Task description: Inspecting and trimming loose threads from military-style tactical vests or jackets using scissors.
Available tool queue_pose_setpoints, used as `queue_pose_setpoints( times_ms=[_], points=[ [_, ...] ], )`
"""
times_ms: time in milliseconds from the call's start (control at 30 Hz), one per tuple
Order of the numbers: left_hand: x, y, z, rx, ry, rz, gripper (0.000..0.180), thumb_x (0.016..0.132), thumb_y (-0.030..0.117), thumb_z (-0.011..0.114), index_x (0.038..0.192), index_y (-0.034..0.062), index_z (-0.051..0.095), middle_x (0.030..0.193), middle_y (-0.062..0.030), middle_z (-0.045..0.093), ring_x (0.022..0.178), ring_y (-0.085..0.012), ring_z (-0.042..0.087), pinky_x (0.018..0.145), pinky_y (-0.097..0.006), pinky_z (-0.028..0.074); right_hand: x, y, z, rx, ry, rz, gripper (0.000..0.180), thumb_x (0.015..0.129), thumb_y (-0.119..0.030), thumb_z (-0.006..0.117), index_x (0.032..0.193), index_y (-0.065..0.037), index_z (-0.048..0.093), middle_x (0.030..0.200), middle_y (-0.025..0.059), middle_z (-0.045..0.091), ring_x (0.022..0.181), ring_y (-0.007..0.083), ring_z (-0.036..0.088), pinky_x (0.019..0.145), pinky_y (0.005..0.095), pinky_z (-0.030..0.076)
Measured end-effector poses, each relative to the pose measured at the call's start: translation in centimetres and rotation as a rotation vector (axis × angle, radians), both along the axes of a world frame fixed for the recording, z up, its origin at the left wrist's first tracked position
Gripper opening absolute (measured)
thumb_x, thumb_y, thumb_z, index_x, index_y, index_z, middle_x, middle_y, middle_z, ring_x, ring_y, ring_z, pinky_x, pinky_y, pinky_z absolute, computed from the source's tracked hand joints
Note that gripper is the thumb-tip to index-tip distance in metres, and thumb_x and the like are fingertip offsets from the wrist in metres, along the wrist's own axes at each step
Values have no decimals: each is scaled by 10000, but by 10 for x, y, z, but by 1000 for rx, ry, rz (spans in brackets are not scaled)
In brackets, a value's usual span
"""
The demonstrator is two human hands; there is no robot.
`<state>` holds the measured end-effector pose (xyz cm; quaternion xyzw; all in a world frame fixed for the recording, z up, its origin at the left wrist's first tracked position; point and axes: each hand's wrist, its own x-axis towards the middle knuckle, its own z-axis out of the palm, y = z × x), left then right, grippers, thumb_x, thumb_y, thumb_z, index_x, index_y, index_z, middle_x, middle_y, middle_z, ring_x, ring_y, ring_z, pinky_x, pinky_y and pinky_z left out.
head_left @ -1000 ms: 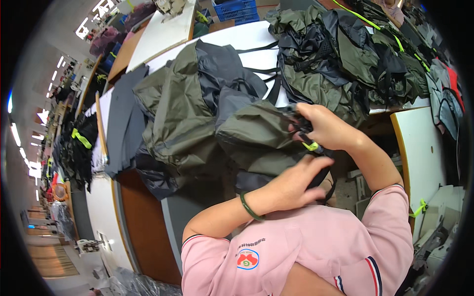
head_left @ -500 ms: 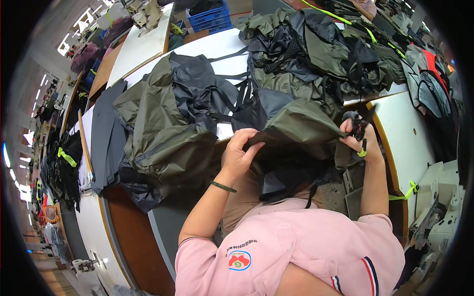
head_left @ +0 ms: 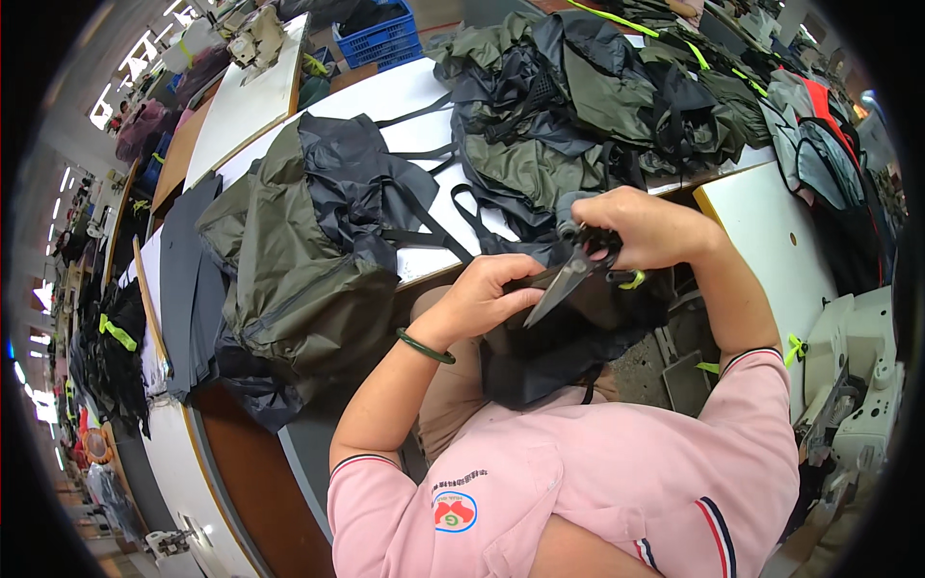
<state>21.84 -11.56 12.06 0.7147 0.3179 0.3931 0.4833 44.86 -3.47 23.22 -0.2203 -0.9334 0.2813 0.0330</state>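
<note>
My left hand [head_left: 479, 304] pinches the edge of a dark fabric bag piece [head_left: 535, 361] that hangs over my lap. In my right hand [head_left: 644, 227] are black-handled scissors [head_left: 561, 289], blades pointing down and left beside my left fingertips. A bright yellow-green tie hangs from the handles. Whether the blades touch the fabric is hard to make out. Just left of my hands, an olive and dark grey fabric bag [head_left: 275, 255] with black straps is spread over the table edge.
A heap of olive and black bags [head_left: 617, 91] covers the far table. Flat grey fabric panels [head_left: 188, 275] lie at the left. A sewing machine [head_left: 858, 376] stands at the right, below a white tabletop [head_left: 771, 231]. Blue crates [head_left: 381, 39] sit at the back.
My right hand has swung left with the scissors, bringing the blades up to my left hand. The olive panel stretched between both hands has dropped from the right hand's grip.
</note>
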Motion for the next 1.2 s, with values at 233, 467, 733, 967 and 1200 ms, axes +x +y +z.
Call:
queue_pose_setpoints(
  times_ms=[233, 467, 733, 967, 1200],
  points=[
    [-34, -5, -40, 127, 130, 190, 168, 769, 75, 758, 862, 36, 623, 945, -45, 629, 921, -183, 571, 845, -297, 453, 37, 13, 31, -67, 240, -137, 417, 660, -87, 853, 875, 0, 507, 784, 62, 539, 713, 153, 495, 648, 279, 423],
    [-32, -6, -34, -99, -235, 135, 149, 850, 39, 691, 949, 40, 579, 1066, -49, 629, 1032, -132, 564, 872, -284, 447, 66, 12, 64, -174, 499, -287, 382, 654, -109, 871, 832, -47, 538, 802, 15, 554, 748, 102, 505, 663, 249, 406],
    [-110, -26, 104, -179, -197, 129, 121, 858, -9, 672, 937, 27, 587, 877, 29, 578, 769, -19, 520, 681, -165, 420, 84, 14, 58, -91, 416, -344, 333, 666, -155, 853, 833, -26, 595, 817, 34, 610, 759, 130, 582, 686, 284, 464],
    [-171, -35, 62, -445, 110, 271, 222, 785, -14, 740, 977, 22, 634, 847, 41, 584, 739, -25, 533, 691, -180, 461, 28, 23, -70, -460, 200, -350, 333, 679, -95, 823, 883, -24, 569, 810, 1, 554, 770, 90, 498, 692, 257, 417],
    [-176, -53, 10, -641, 137, 306, 206, 792, 35, 753, 980, 23, 671, 772, 72, 572, 711, -7, 508, 669, -172, 428, 31, 41, -120, -535, 184, -488, 336, 667, -91, 816, 865, -32, 550, 763, -24, 519, 738, 70, 473, 679, 237, 388]
  ],
)
